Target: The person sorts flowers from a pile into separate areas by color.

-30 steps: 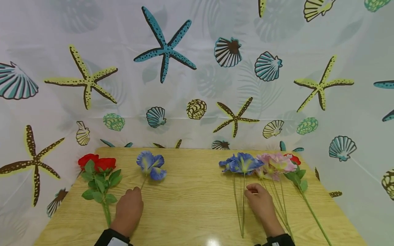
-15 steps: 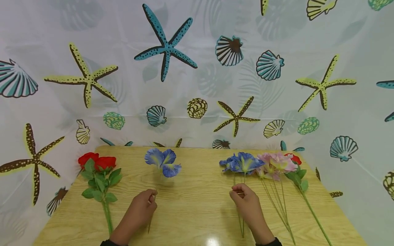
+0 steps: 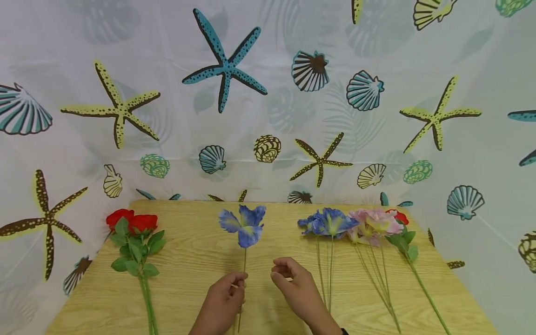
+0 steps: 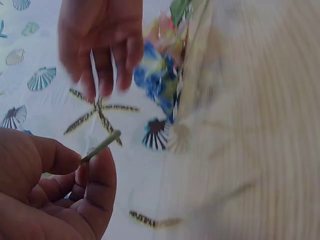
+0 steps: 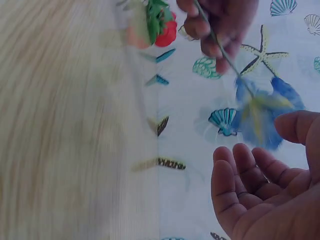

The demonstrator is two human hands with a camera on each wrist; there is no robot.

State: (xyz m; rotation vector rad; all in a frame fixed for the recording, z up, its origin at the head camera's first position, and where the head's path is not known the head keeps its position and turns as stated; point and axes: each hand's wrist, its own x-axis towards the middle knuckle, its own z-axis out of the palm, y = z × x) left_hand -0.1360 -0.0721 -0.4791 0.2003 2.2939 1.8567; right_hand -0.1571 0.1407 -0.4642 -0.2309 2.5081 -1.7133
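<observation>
A blue artificial iris with yellow streaks stands nearly upright over the middle of the table. My left hand pinches its thin green stem between thumb and fingers, as the left wrist view shows up close. To the right of it, my right hand hovers apart from the stem with loosely bent fingers and holds nothing. In the right wrist view the right hand has its thumb and fingers spread apart, near the iris bloom.
Red roses with leafy stems lie at the left. On the right lie more blue irises, pink flowers and a red rose, stems toward me. A patterned cloth hangs behind the wooden table.
My left hand has picked the blue iris up from the left of the table and carried it right. My right hand has moved left, away from the right-hand irises and toward it.
</observation>
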